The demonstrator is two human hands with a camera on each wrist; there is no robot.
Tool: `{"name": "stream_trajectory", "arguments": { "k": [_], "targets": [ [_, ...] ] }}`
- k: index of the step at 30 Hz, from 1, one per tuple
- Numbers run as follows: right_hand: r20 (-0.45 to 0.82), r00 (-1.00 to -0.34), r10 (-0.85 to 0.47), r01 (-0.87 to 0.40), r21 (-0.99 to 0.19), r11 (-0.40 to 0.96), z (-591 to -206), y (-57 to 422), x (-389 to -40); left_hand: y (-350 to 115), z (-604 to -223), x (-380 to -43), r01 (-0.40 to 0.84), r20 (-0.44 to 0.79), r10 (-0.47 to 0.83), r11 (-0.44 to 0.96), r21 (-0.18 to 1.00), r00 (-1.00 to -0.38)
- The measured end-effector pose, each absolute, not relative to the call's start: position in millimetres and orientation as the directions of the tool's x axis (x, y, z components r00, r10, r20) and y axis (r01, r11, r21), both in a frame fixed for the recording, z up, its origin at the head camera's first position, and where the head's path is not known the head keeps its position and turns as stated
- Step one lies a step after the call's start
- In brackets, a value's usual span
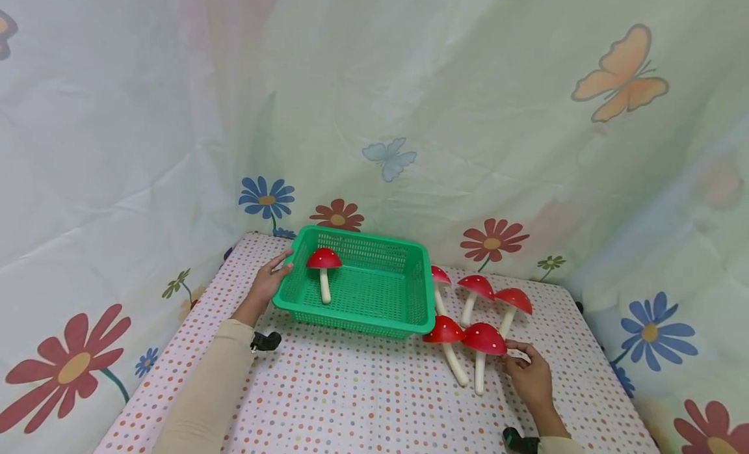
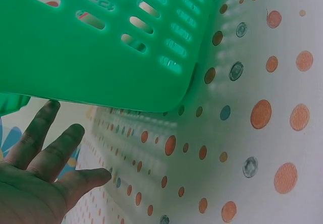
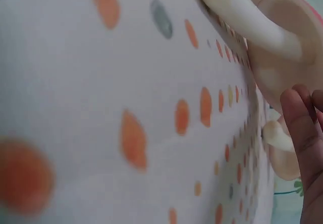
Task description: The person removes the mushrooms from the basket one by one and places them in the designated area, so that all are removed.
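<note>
A green plastic basket (image 1: 359, 319) stands at the table's middle back, with one red-capped toy mushroom (image 1: 324, 259) leaning inside at its left. My left hand (image 1: 266, 283) is at the basket's left end, fingers spread and fairly straight, fingertips at the rim. Seen from the left wrist, those fingers (image 2: 53, 151) lie just under the basket's edge. My right hand (image 1: 531, 376) pinches the right edge of the cap of the front toy mushroom (image 1: 484, 338). From the right wrist, fingertips (image 3: 298, 108) meet the pale underside of that cap, its white stem (image 3: 252, 19) showing.
Right of the basket, more toy mushrooms stand close together: one in front (image 1: 446, 330), one at the back (image 1: 476, 286), one at the far right (image 1: 515, 299), and another (image 1: 440, 276) partly behind the basket. A dotted cloth (image 1: 351, 402) covers the table; a printed curtain (image 1: 374, 103) hangs behind.
</note>
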State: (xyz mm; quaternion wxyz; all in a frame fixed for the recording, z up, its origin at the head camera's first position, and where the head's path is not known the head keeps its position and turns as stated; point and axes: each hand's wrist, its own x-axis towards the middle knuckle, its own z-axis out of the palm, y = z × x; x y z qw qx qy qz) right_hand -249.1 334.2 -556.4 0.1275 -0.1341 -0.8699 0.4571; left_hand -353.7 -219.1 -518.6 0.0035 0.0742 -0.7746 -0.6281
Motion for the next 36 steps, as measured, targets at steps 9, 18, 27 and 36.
{"name": "stream_trajectory", "arguments": {
  "k": [9, 18, 27, 36],
  "targets": [
    [0.167, -0.922, 0.35, 0.079, -0.804, 0.589, -523.8, 315.7, -236.5, -221.3, -518.8, -351.6, -0.089, -0.071, -0.101, 0.194, 0.977, -0.992],
    [0.415, -0.904, 0.104, -0.269, -0.74, 0.616, -474.6, 258.6, -249.4, -220.9, -522.0, -354.4, -0.088, -0.067, -0.114, 0.192, 0.978, -0.991],
    [0.526, -0.844, -0.106, -0.513, -0.734, 0.445, -404.6, 178.4, -284.5, -221.7, -523.1, -355.6, -0.079, -0.058, -0.117, 0.189, 0.979, -0.991],
    [0.561, -0.812, -0.161, -0.583, -0.775, 0.245, -367.6, 116.7, -354.9, -220.1, -522.6, -354.6, -0.062, -0.042, -0.114, 0.179, 0.982, -0.993]
  ]
}}
